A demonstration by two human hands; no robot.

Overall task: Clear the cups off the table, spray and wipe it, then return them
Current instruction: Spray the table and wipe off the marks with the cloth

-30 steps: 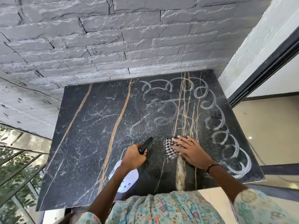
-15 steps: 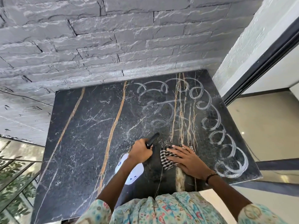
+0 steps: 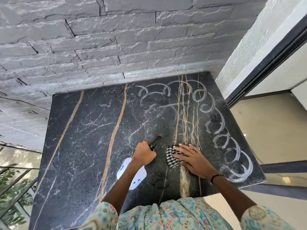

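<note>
A black marble table with gold veins fills the view. My left hand grips the black trigger head of a white spray bottle, whose body hangs under my wrist above the table's near part. Just to its right, my right hand lies flat, fingers spread, on a black-and-white checked cloth pressed to the tabletop. Whitish looping wipe streaks curve along the table's back and right side. No cups are in view.
A grey stone-block wall stands right behind the table. A dark door frame and pale floor lie to the right. Glass panels with green leaves are at the lower left.
Both hands and the cloth have shifted slightly toward me on the table. The view has tilted, showing more wall. The bottle stays in my left hand.
</note>
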